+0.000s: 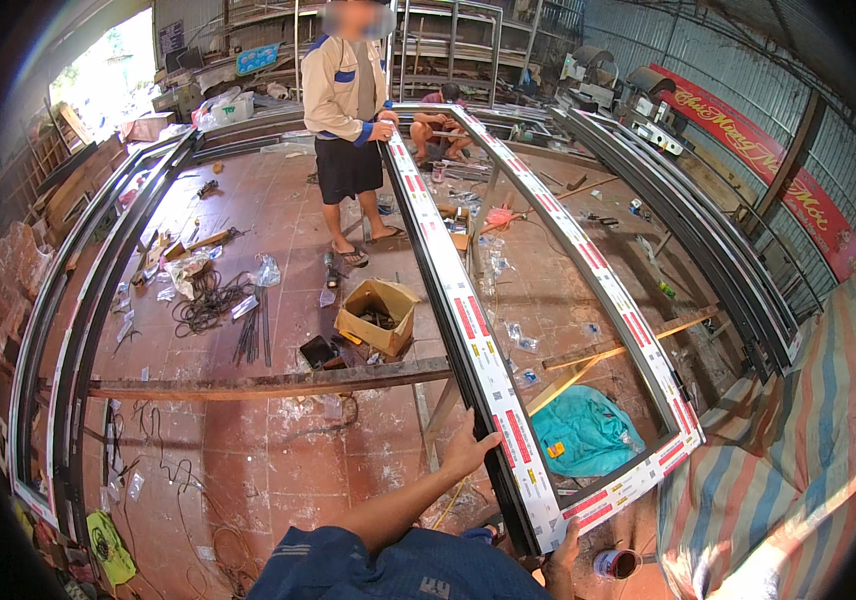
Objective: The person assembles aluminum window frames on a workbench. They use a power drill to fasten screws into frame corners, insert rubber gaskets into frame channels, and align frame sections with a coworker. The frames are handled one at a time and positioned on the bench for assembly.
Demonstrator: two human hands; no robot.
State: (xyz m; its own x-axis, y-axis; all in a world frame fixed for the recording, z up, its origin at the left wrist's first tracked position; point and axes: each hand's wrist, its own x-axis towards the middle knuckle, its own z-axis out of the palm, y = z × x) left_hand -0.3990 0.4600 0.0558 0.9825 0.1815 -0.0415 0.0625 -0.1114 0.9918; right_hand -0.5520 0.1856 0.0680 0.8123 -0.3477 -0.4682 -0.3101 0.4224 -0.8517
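A long rectangular metal door frame, dark at its edges and covered in white film with red marks, stretches away from me. My left hand is closed on its left rail near the close end, thumb on top. At the near corner, my right hand grips the short end rail, its fingers partly hidden below. At the far end, a co-worker in a beige jacket and black shorts stands with hands on the same frame. A wooden beam crosses beneath the frame's left side.
More frames stand at the left and a stack of dark frames at the right. An open cardboard box, cables, a teal cloth bundle and a paint can lie around. Another person crouches behind.
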